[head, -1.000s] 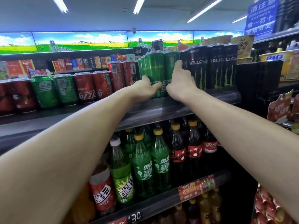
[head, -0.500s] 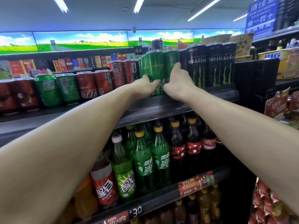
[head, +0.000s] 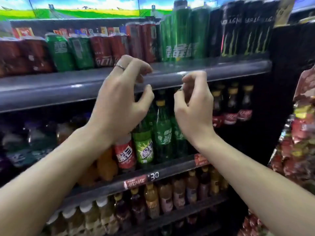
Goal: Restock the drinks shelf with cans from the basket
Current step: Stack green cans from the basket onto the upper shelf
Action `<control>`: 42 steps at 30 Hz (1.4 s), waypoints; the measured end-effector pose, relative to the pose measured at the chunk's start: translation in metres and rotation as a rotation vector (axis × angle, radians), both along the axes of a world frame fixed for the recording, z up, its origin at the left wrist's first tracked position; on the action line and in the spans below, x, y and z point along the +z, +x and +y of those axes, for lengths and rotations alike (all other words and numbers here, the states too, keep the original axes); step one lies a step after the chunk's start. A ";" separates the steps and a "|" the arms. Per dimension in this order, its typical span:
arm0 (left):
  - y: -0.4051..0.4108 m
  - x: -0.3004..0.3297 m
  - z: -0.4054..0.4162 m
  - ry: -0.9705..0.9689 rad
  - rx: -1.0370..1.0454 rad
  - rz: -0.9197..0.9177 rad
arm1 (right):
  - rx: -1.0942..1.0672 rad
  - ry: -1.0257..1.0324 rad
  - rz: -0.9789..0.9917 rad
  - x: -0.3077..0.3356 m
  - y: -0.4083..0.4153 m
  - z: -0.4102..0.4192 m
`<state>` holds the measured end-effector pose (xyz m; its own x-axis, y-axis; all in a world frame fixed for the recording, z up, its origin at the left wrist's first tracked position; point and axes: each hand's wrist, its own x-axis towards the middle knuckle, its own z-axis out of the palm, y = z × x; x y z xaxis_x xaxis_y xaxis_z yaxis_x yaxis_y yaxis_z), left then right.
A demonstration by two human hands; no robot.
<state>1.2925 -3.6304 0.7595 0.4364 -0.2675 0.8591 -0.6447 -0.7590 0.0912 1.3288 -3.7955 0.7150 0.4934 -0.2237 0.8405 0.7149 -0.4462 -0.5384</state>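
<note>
The top drinks shelf point(head: 204, 68) carries rows of cans. Tall green cans point(head: 180, 34) stand in its middle, with black cans point(head: 245, 29) to their right and red cans point(head: 104, 50) and short green cans point(head: 59, 51) to their left. My left hand point(head: 119, 99) hovers below and in front of the shelf edge, fingers loosely curled, holding nothing. My right hand point(head: 194, 106) hangs beside it, also loosely curled and empty. Both hands are clear of the cans. The basket is out of view.
Green, red and dark bottles point(head: 162, 132) fill the shelf under the cans, and amber bottles point(head: 151, 200) fill the one below. A price strip point(head: 141, 180) runs along that shelf edge. Red snack packets point(head: 301, 133) hang at the right.
Both hands have let go of the tall green cans and drawn back and down from the top shelf. The view has tilted downward.
</note>
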 end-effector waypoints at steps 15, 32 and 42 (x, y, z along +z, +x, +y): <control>-0.149 -0.466 0.123 -0.002 0.231 1.307 | 0.174 -0.208 1.202 -0.439 -0.134 0.094; -0.214 -0.933 0.134 0.289 0.077 1.797 | 0.362 -1.008 1.691 -0.873 -0.185 0.104; -0.194 -1.173 0.103 0.693 -0.233 1.740 | 0.275 -1.688 1.255 -1.107 -0.100 0.097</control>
